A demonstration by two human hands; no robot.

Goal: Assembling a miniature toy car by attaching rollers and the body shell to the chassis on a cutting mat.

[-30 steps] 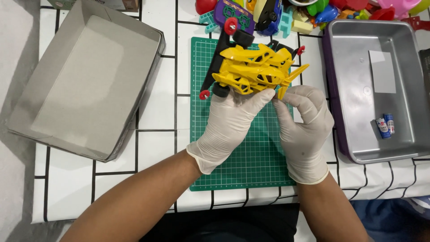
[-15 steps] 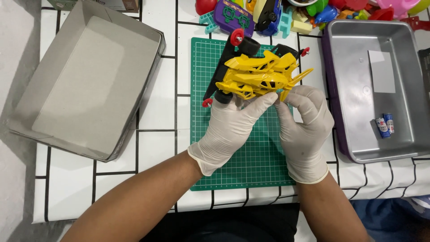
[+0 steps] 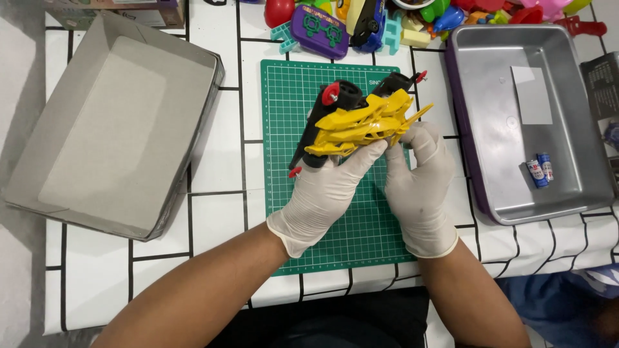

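Both gloved hands are on a toy racing car, held just above the far half of the green cutting mat at mid-tabletop: yellow spiky body shell, black chassis, black wheels with red hubs. Left hand has fingers curled under the near side of the shell, closed on it; right hand pinches the shell's right end between thumb and fingertips, near the thin yellow fins. Judgement: light, stiff moulded plastic, low slip risk in gloves, but the fins and small red rollers look snappable. Best grip is on the chassis sides or the broad middle of the shell, not the fin tips. Can't tell whether the shell is clipped on or loose, so support the chassis too. Left edge: open grey cardboard box. Right edge: metal tray with two small batteries. Far edge: jumble of coloured toys.
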